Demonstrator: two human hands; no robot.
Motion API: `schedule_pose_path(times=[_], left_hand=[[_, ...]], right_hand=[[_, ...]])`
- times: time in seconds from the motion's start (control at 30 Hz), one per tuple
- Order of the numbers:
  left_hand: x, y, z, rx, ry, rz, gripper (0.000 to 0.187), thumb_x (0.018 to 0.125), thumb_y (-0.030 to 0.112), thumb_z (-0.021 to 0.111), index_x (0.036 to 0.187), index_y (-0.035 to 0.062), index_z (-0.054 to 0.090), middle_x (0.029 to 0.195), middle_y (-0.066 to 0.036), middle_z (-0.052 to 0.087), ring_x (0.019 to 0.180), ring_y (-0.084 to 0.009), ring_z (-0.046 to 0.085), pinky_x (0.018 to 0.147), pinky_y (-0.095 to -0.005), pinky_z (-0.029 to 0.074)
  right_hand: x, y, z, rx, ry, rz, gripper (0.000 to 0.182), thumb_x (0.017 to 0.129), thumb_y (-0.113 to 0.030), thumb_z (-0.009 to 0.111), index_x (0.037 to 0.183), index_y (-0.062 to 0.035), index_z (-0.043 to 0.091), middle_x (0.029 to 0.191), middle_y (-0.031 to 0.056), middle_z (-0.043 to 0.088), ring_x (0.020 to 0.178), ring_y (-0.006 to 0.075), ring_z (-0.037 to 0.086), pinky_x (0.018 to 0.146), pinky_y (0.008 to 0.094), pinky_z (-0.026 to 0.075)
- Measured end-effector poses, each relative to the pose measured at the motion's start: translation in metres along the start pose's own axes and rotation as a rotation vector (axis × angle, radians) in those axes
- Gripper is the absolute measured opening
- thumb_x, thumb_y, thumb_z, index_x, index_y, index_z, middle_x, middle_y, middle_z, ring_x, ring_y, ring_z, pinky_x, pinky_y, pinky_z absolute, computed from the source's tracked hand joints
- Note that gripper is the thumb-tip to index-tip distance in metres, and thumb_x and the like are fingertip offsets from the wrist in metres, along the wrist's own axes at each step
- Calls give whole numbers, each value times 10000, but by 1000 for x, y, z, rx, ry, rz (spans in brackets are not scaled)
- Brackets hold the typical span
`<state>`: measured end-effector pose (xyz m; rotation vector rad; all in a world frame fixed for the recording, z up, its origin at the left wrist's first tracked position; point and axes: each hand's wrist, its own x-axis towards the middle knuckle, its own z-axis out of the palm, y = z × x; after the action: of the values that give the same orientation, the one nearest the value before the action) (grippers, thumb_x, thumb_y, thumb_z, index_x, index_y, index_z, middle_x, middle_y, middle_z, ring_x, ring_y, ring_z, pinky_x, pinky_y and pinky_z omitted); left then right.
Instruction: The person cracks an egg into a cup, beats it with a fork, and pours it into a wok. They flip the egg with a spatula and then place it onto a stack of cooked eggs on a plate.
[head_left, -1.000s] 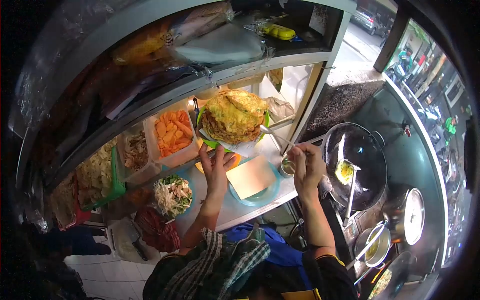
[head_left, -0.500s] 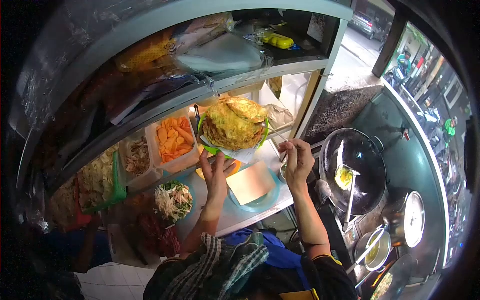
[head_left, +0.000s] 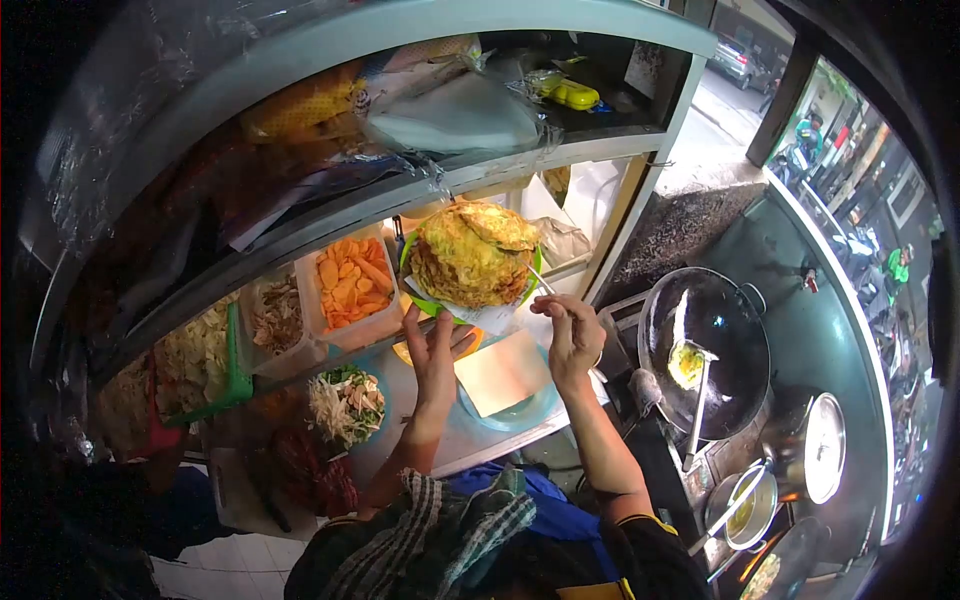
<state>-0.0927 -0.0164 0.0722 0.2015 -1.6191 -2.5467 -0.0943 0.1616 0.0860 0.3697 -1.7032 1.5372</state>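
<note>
A green plate point(head_left: 424, 303) lined with paper holds a large folded, browned omelette point(head_left: 470, 256). My left hand point(head_left: 436, 362) is at the plate's lower edge with its fingers apart; whether it touches the rim is hard to tell. My right hand point(head_left: 574, 345) is to the right of the plate, fingers curled and pinched at the end of a thin metal utensil point(head_left: 541, 281) that reaches to the omelette. Below the plate, a sheet of brown paper point(head_left: 502, 372) lies over a light blue plate point(head_left: 535, 411). An orange plate point(head_left: 403, 352) is partly hidden by my left hand.
Tubs of carrot slices point(head_left: 350, 285) and shredded food point(head_left: 277, 325) stand at left, near a plate of chopped vegetables point(head_left: 345, 405). On the right are a wok point(head_left: 735, 385) with a ladle point(head_left: 698, 410), a lidded pot point(head_left: 822, 450) and a saucepan point(head_left: 745, 505). A shelf point(head_left: 600, 143) crosses above.
My right hand has moved left and slightly down, closer to the plate, and the utensil has shifted with it. My left hand is slightly lower. The camera view has shifted a little.
</note>
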Motion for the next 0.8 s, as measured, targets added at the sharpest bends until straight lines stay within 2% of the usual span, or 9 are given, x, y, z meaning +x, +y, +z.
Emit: schedule_pose_path(times=[0.07, 0.13, 0.27, 0.4, 0.5, 0.6, 0.63, 0.73, 0.8], left_hand=[[-2, 3, 1, -56, 1, 14, 666, 994, 281, 615, 1484, 111, 198, 1263, -164, 520, 976, -244, 667, 825, -356, 580], [1, 0, -1, -58, -7, 14, 663, 995, 285, 615, 1484, 116, 201, 1257, -163, 524, 972, -244, 669, 821, -354, 581], [0, -1, -1, -61, 1, 22, 639, 995, 292, 615, 1475, 129, 227, 1231, -156, 545, 969, -242, 674, 813, -352, 584], [0, 1, 1, -58, 8, 1, 613, 998, 295, 608, 1463, 126, 247, 1216, -151, 555, 971, -238, 674, 816, -353, 584], [0, -1, -1, -60, 1, -2, 591, 1002, 285, 602, 1455, 124, 259, 1214, -145, 554, 962, -231, 672, 819, -347, 583], [1, -1, -1, -48, -2, -5, 580, 1006, 281, 594, 1454, 128, 260, 1240, -146, 544, 974, -233, 670, 819, -346, 580], [1, 0, -1, -39, 10, -9, 580, 1005, 278, 593, 1456, 131, 259, 1250, -146, 540, 987, -238, 669, 825, -350, 576], [0, 2, 0, -44, 1, -5, 589, 1004, 267, 594, 1464, 136, 249, 1272, -144, 532, 1020, -256, 664, 846, -367, 564], [2, 0, -3, -5, -26, -3, 677, 1018, 323, 566, 1507, 143, 135, 1332, -209, 501, 1078, -322, 646, 916, -435, 557]], right_hand=[[-1, 0, 4, 51, 1, 10, 126, 1010, -70, 565, 1070, 40, 577, 937, 180, 707, 838, 231, 715, 764, 336, 587], [2, -4, 7, 87, -18, -55, 123, 1014, -61, 548, 1090, 36, 560, 941, 187, 703, 846, 239, 715, 756, 338, 587], [1, -5, 9, 103, -27, -3, 95, 983, -17, 582, 1057, 42, 582, 937, 169, 713, 834, 225, 715, 745, 330, 576], [3, -15, -5, 94, -22, -125, 82, 982, -13, 569, 1043, 31, 601, 927, 153, 704, 816, 221, 702, 751, 314, 563], [11, -7, -18, -207, 36, -31, 114, 987, -54, 581, 1059, 14, 638, 926, 136, 689, 802, 195, 680, 711, 284, 525], [19, 3, -25, -334, 40, 81, 119, 978, -69, 606, 1058, 14, 637, 917, 138, 678, 764, 195, 664, 692, 297, 517], [22, 7, -24, -333, 65, 55, 131, 970, -80, 625, 1067, 9, 631, 896, 146, 663, 727, 210, 641, 667, 314, 503], [31, 9, -24, -462, -32, 80, 142, 995, -80, 592, 1101, 11, 612, 904, 124, 686, 806, 164, 667, 719, 292, 523], [34, 14, -21, -516, -51, 79, 140, 993, -75, 585, 1113, -7, 608, 910, 132, 677, 803, 182, 666, 710, 307, 516]])
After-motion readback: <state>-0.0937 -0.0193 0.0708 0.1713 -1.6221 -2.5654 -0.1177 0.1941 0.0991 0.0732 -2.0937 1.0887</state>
